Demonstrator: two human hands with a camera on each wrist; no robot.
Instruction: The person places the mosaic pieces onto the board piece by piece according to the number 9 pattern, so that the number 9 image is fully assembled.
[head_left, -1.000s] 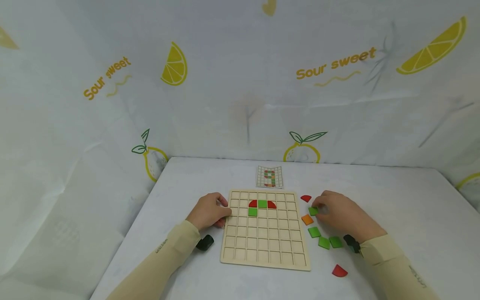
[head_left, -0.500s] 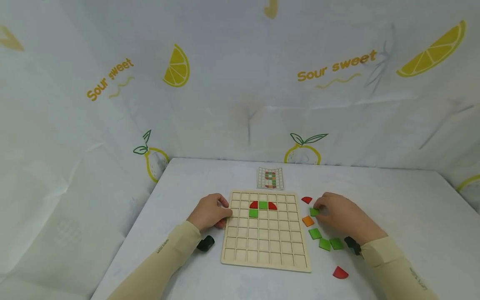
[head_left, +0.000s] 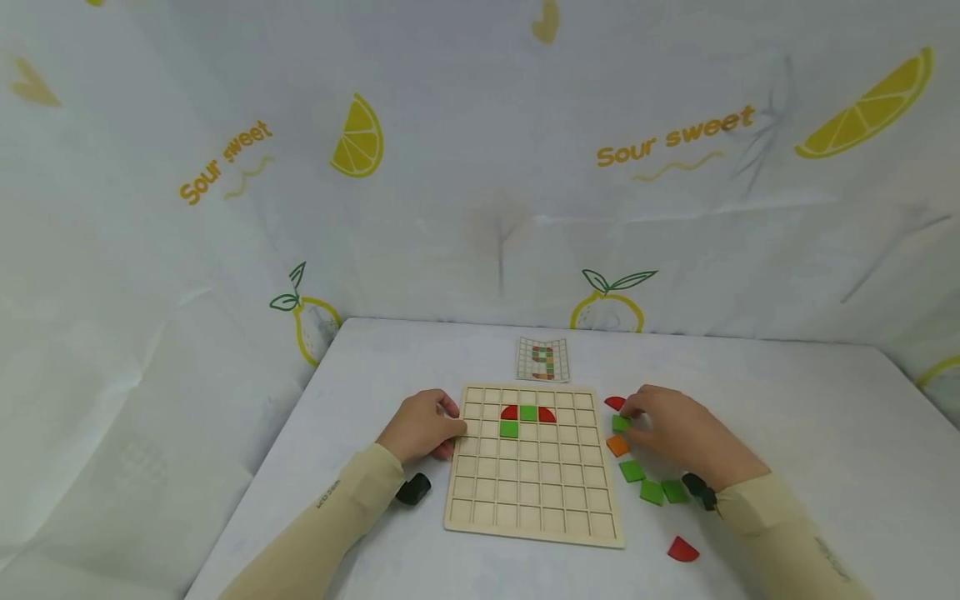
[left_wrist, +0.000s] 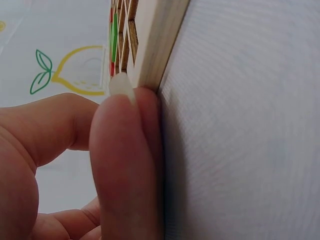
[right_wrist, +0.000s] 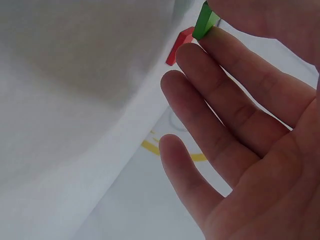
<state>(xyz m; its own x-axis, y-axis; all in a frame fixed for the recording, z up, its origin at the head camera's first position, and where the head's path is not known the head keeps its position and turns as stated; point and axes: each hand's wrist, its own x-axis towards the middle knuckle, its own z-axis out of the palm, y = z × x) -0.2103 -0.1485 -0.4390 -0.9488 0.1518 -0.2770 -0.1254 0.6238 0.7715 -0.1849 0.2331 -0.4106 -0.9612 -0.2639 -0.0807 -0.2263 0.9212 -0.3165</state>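
Observation:
A pale wooden grid board (head_left: 531, 492) lies flat, with two red quarter-round pieces, a green square (head_left: 528, 413) between them and another green square (head_left: 509, 429) below the left one. At the board's left edge, my left hand (head_left: 422, 427) grips the rim; the thumb (left_wrist: 125, 165) meets the wood in the left wrist view. Right of the board, my right hand (head_left: 675, 429) pinches a green square tile (right_wrist: 204, 21) between thumb and index finger, the other fingers extended. Just beyond that tile is a red piece (right_wrist: 180, 46).
Behind the board lies a pattern card (head_left: 543, 360) showing a coloured figure. Along the board's right side are an orange square (head_left: 618, 446), several green squares (head_left: 652, 492) and, nearer the front, a red quarter-round (head_left: 683, 549). A patterned cloth hangs behind the table.
My right hand and the pinched green tile have shifted slightly left toward the board. The left hand keeps its place on the board's edge. The head view has tilted a little upward.

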